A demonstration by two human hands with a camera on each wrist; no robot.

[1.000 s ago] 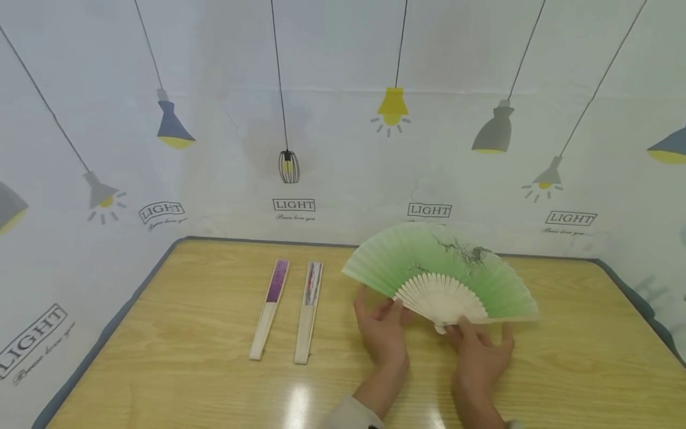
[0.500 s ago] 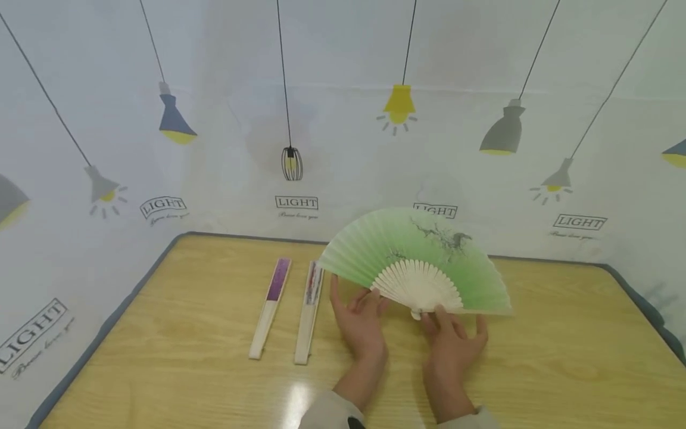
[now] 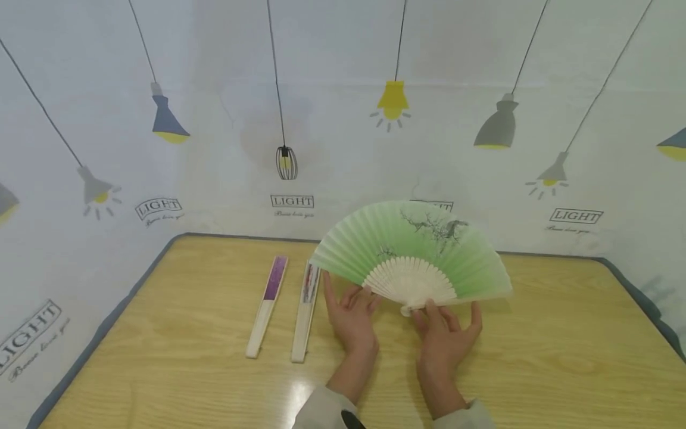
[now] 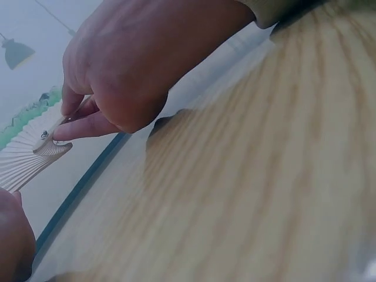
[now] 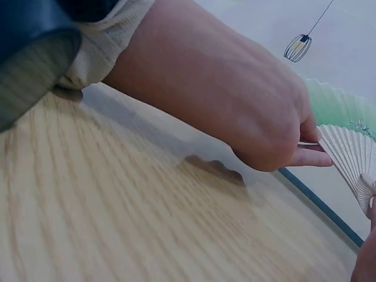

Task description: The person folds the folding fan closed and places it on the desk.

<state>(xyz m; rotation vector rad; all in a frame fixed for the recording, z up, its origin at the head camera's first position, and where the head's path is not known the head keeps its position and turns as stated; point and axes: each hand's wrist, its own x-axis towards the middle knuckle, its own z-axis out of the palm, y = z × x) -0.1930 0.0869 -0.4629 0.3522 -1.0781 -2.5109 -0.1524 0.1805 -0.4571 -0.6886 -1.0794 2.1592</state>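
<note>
A green folding fan (image 3: 415, 238) with pale ribs and a dark branch print is spread wide above the table, its pivot pointing toward me. My left hand (image 3: 352, 328) pinches the outer rib on the fan's left side. Beside the pivot, my right hand (image 3: 442, 342) pinches the lower right rib between thumb and fingers. In the left wrist view, the right hand (image 4: 126, 70) grips the fan close to its pivot pin. From the right wrist, the left hand (image 5: 264, 126) appears holding the ribs' edge. The fan hides some fingertips.
Two folded fans lie on the wooden table (image 3: 177, 333) to the left: a purple folded fan (image 3: 268, 307) and a white-and-red patterned folded fan (image 3: 303, 322). The green fan overhangs the latter's top. A white lamp-printed cloth (image 3: 343, 131) rises behind the table.
Both hands have carried the spread green fan left and slightly up, so its left edge now reaches the patterned folded fan. The grip looks the same, and the folded fans stay put.
</note>
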